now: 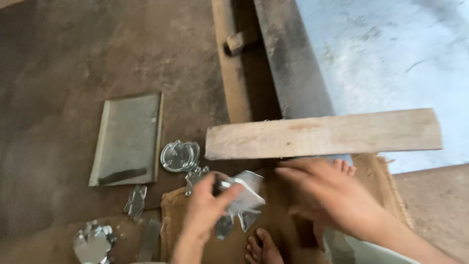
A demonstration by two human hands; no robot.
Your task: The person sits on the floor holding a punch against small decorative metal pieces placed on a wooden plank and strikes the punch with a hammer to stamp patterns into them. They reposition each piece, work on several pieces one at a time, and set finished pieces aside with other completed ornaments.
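Seen from above, the left hand (207, 208) pinches a crumpled clear packet (246, 193), seemingly of metal parts, steady for the open, empty right hand (327, 193) spread beside it, below a wooden plank (322, 133).

Floor: bare brown earthen ground (73, 49), dusty and uneven, filling the left and far left of the scene.
Sill: two long weathered wooden beams (234, 73) running from far to near at centre, a dark gap between them and a small wooden block on the left one.
Pale surface: smooth grey-blue concrete slab (391, 49) at the far right, brightly lit.
Board: pale rough-sawn wooden plank (322, 134) lying crosswise from centre to right, its ends over the beams and the slab.
Mat: coarse brown jute sacking (386, 181) spread on the near ground.
Light: soft daylight, strongest at right, dim at left.
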